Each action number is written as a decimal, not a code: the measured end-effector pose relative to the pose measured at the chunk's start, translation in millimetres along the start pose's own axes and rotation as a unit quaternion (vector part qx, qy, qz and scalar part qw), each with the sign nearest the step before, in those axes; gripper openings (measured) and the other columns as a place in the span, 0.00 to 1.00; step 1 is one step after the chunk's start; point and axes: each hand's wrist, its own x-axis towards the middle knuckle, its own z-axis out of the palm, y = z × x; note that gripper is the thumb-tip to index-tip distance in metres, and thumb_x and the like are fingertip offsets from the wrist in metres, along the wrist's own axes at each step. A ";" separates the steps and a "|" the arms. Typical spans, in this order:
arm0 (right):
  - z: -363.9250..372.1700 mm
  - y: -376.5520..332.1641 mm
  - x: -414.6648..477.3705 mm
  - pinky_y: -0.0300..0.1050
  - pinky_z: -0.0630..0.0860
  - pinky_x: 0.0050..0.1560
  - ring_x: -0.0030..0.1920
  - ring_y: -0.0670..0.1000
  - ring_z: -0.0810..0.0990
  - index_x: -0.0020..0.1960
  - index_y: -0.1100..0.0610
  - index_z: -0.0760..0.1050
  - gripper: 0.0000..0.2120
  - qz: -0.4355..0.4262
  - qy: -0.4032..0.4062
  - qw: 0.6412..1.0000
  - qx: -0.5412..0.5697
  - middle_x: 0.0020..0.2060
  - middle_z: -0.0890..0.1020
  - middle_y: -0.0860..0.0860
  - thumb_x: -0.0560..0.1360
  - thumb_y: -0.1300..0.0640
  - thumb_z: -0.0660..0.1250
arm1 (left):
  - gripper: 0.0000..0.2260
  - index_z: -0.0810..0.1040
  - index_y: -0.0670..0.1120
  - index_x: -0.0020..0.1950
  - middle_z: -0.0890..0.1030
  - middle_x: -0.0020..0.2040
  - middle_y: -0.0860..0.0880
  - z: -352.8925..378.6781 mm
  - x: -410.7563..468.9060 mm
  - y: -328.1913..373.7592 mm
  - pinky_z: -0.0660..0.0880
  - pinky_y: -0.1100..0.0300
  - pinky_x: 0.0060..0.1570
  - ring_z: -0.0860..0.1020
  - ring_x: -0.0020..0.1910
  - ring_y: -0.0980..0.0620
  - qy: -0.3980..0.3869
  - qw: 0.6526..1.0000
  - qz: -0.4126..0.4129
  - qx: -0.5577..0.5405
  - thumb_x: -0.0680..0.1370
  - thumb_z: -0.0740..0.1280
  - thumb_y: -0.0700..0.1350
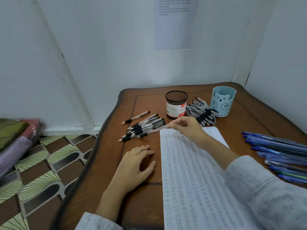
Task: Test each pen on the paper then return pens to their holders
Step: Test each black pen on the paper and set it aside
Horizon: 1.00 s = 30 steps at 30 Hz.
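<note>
Right hand pinches pen over wooden table against white walls.

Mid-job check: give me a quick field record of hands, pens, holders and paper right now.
left hand: flat on the table, empty
right hand: pinches a clear pen beside the left pen pile
mesh holder: upright, no pens sticking out
bear holder: upright, no pens sticking out
paper: rows of test writing
blue pens: loose, right of paper
</note>
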 end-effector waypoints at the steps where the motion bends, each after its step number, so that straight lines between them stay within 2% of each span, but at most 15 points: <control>1: -8.7 -0.7 -3.0 0.35 0.75 0.44 0.45 0.45 0.79 0.48 0.57 0.80 0.06 0.012 0.020 0.999 0.029 0.44 0.82 0.48 0.75 0.55 0.70 | 0.18 0.74 0.57 0.66 0.69 0.70 0.59 -0.7 0.1 0.6 0.56 0.68 0.63 0.60 0.65 0.69 -0.003 1.000 -0.002 0.002 0.78 0.61 0.59; 4: -33.6 -3.0 -12.1 0.44 0.79 0.47 0.48 0.52 0.81 0.50 0.58 0.78 0.06 0.045 0.096 0.983 0.150 0.46 0.83 0.54 0.77 0.56 0.66 | 0.17 0.73 0.56 0.67 0.69 0.70 0.58 -2.4 1.0 3.7 0.57 0.66 0.64 0.63 0.68 0.65 -0.010 1.000 -0.010 0.013 0.79 0.62 0.57; 7: -54.9 -7.1 -22.3 0.49 0.80 0.44 0.40 0.53 0.83 0.49 0.57 0.72 0.07 0.083 0.131 0.947 0.280 0.41 0.84 0.55 0.81 0.54 0.60 | 0.16 0.73 0.57 0.66 0.69 0.71 0.58 -2.7 2.2 10.4 0.58 0.64 0.66 0.65 0.69 0.61 -0.018 0.999 -0.028 0.019 0.79 0.62 0.56; 9: -66.9 -5.2 -27.5 0.43 0.77 0.35 0.29 0.48 0.77 0.47 0.55 0.69 0.08 0.111 0.141 0.903 0.390 0.31 0.78 0.51 0.82 0.53 0.59 | 0.15 0.73 0.58 0.66 0.69 0.70 0.58 -0.4 4.1 18.8 0.59 0.63 0.66 0.65 0.69 0.61 -0.015 0.999 -0.031 0.012 0.79 0.62 0.56; 11: -79.3 -2.1 -32.5 0.34 0.64 0.21 0.20 0.43 0.64 0.43 0.55 0.69 0.09 0.140 0.133 0.869 0.455 0.24 0.69 0.47 0.81 0.54 0.58 | 0.14 0.73 0.57 0.65 0.69 0.70 0.58 3.6 8.1 31.9 0.58 0.64 0.64 0.65 0.68 0.61 -0.012 1.000 -0.024 0.004 0.80 0.61 0.55; 12: -85.0 -0.3 -34.7 0.33 0.58 0.17 0.19 0.43 0.60 0.42 0.55 0.69 0.10 0.150 0.126 0.861 0.470 0.22 0.66 0.46 0.81 0.55 0.57 | 0.14 0.73 0.57 0.65 0.70 0.70 0.58 6.3 10.4 39.4 0.57 0.65 0.63 0.65 0.68 0.61 -0.011 1.000 -0.019 0.001 0.80 0.60 0.55; 15: -99.6 3.8 -43.6 0.33 0.53 0.15 0.17 0.43 0.56 0.42 0.55 0.70 0.09 0.167 0.136 0.842 0.495 0.19 0.62 0.45 0.77 0.58 0.53 | 0.15 0.72 0.57 0.67 0.70 0.70 0.59 14.2 16.7 61.8 0.55 0.65 0.62 0.64 0.68 0.62 -0.017 1.000 0.010 -0.004 0.80 0.59 0.55; 18: -112.3 1.9 -55.0 0.35 0.54 0.15 0.17 0.43 0.57 0.43 0.56 0.73 0.06 0.157 0.131 0.822 0.531 0.21 0.64 0.46 0.72 0.58 0.58 | 0.15 0.72 0.56 0.67 0.70 0.69 0.59 19.4 22.5 80.8 0.53 0.66 0.62 0.64 0.67 0.62 -0.016 0.999 0.037 -0.017 0.81 0.60 0.55; 20: -121.2 -0.2 -64.2 0.33 0.55 0.15 0.18 0.42 0.58 0.47 0.58 0.77 0.08 0.143 0.114 0.826 0.533 0.25 0.70 0.48 0.74 0.56 0.61 | 0.15 0.72 0.55 0.67 0.71 0.68 0.58 22.5 26.0 91.9 0.55 0.67 0.61 0.65 0.67 0.61 -0.015 0.998 0.056 -0.026 0.81 0.60 0.54; 23: -132.5 1.0 -76.7 0.31 0.61 0.17 0.20 0.42 0.65 0.59 0.64 0.75 0.13 0.146 0.115 0.859 0.477 0.37 0.78 0.54 0.78 0.64 0.58 | 0.15 0.72 0.54 0.67 0.71 0.68 0.58 29.1 30.9 105.9 0.56 0.66 0.62 0.65 0.68 0.60 -0.029 0.996 0.079 -0.036 0.81 0.60 0.53; 24: -134.4 3.0 -80.2 0.30 0.65 0.20 0.24 0.42 0.70 0.61 0.66 0.75 0.14 0.159 0.112 0.857 0.478 0.42 0.80 0.57 0.78 0.65 0.57 | 0.16 0.72 0.54 0.68 0.70 0.68 0.58 32.2 32.5 109.5 0.55 0.66 0.62 0.64 0.68 0.60 -0.040 0.995 0.083 -0.035 0.81 0.60 0.53; 26: -136.9 10.1 -87.5 0.35 0.74 0.27 0.34 0.48 0.77 0.59 0.66 0.77 0.18 0.190 0.110 0.849 0.481 0.47 0.81 0.61 0.80 0.57 0.55 | 0.16 0.71 0.55 0.68 0.69 0.70 0.58 39.9 35.4 115.6 0.54 0.66 0.61 0.63 0.68 0.60 -0.060 0.994 0.090 -0.028 0.81 0.59 0.54; 27: -138.2 14.9 -91.3 0.37 0.74 0.27 0.34 0.50 0.76 0.57 0.66 0.78 0.21 0.208 0.111 0.855 0.462 0.44 0.81 0.61 0.81 0.52 0.53 | 0.16 0.70 0.55 0.68 0.68 0.70 0.58 43.9 36.6 118.5 0.54 0.67 0.62 0.62 0.69 0.61 -0.067 0.993 0.094 -0.026 0.81 0.59 0.55; 30: -140.8 26.9 -101.0 0.34 0.64 0.19 0.23 0.47 0.68 0.48 0.64 0.76 0.28 0.237 0.111 0.856 0.446 0.26 0.76 0.57 0.82 0.42 0.49 | 0.17 0.70 0.56 0.69 0.67 0.71 0.58 54.0 38.3 126.6 0.52 0.67 0.63 0.61 0.69 0.61 -0.084 0.991 0.103 -0.033 0.81 0.59 0.55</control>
